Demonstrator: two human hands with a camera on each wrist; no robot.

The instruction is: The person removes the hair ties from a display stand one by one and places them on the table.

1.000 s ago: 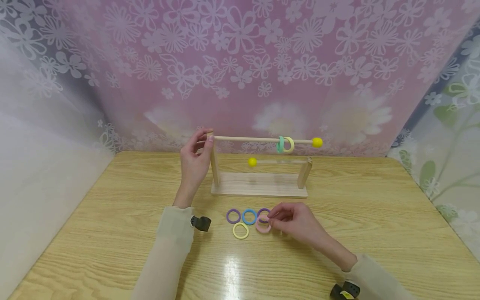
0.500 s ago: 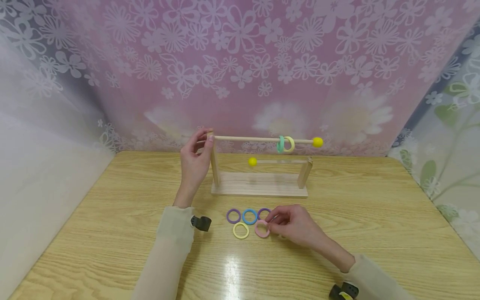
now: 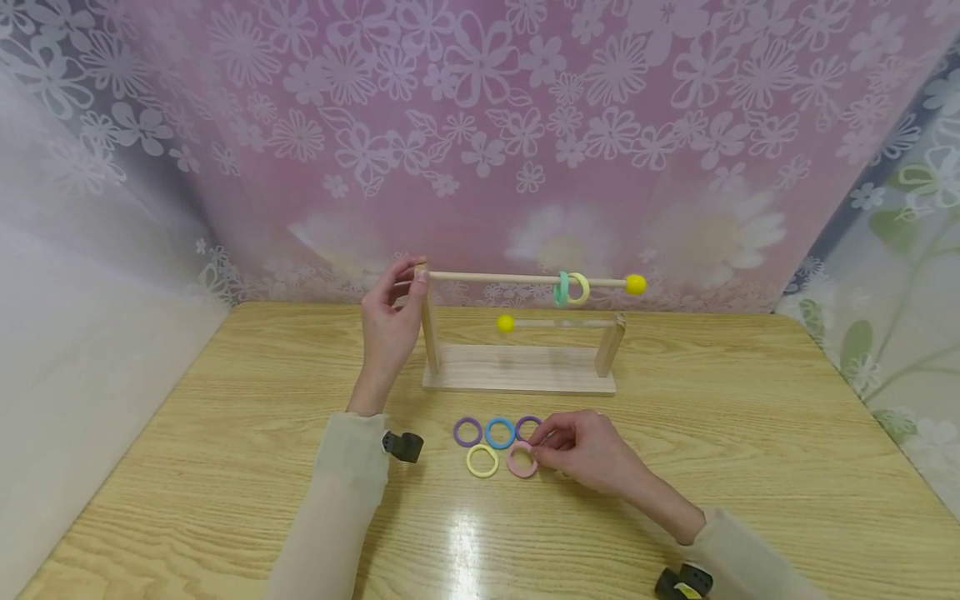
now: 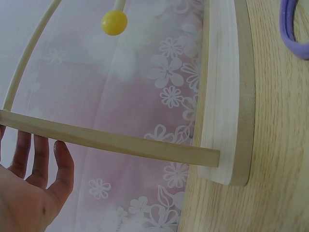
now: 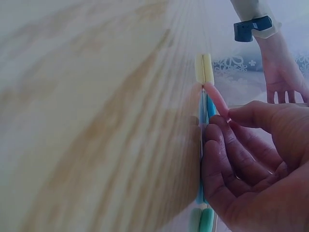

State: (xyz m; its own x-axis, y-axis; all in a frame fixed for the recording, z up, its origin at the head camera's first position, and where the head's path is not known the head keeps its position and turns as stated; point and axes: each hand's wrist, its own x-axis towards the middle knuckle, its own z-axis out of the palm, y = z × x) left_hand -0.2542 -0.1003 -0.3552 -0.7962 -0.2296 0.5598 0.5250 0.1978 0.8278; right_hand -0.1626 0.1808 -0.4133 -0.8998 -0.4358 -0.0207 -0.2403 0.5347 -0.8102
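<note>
My left hand [image 3: 392, 321] holds the top of the tall left post [image 3: 429, 325] of a wooden stand; in the left wrist view its fingers [image 4: 63, 164] lie against that post. With thumb and fingertips my right hand [image 3: 592, 450] pinches a pink ring [image 3: 522, 460]. In the right wrist view the pink ring [image 5: 217, 100] is tilted, its near edge lifted and its far edge low at the table. Around it lie a yellow ring [image 3: 482, 476], a blue ring [image 3: 499, 447], a purple ring [image 3: 467, 445] and another purple ring [image 3: 528, 418], partly covered by the right fingers.
A green ring [image 3: 561, 289] and a yellow ring [image 3: 584, 289] hang on the stand's upper rod [image 3: 495, 277], which ends in a yellow ball [image 3: 635, 285]. A lower rod [image 3: 562, 323] points left. Past my right hand, a teal ring [image 5: 206, 220] shows in the right wrist view.
My right hand has shifted slightly left and toward me with the pink ring, uncovering more of the right purple ring. The left hand stays on the post.
</note>
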